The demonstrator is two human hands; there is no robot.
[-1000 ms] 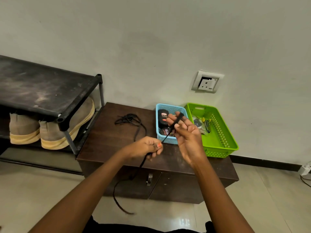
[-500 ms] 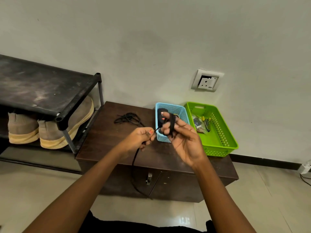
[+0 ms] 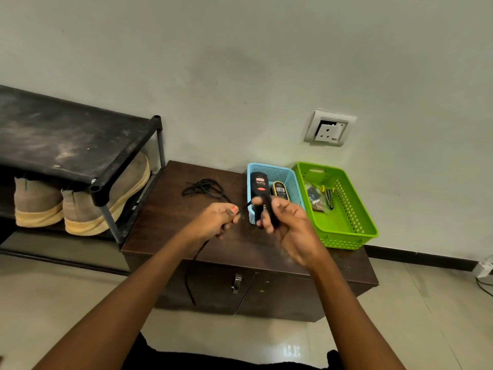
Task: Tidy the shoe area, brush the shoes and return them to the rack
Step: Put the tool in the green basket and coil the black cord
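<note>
I observe left hand [image 3: 216, 221] pinching the black lace [image 3: 270, 213], right hand [image 3: 290, 225] curled within its coils, above brown cabinet [image 3: 170, 222].

Only one word reads for sure: "Cherry", in white script on the black bottle [image 3: 260, 184] in the blue basket [image 3: 277, 169]. It's printed lengthwise, so it runs sideways from this view. Same btl, toward the wall end: small red-and-white label patch, letters too small to make out. Other side of the word: a red oval mark, also unreadable. Btl's near end sits behind the right hand [image 3: 290, 228], so any txt there is hidden. Beside it, a yellow-rimmed tin [image 3: 279, 190] w/ white barcode sticker: bars show, digits don't. Packets in the green basket [image 3: 346, 231] carry print, illegible. Wall socket [image 3: 329, 129]: nothing legible.
</note>
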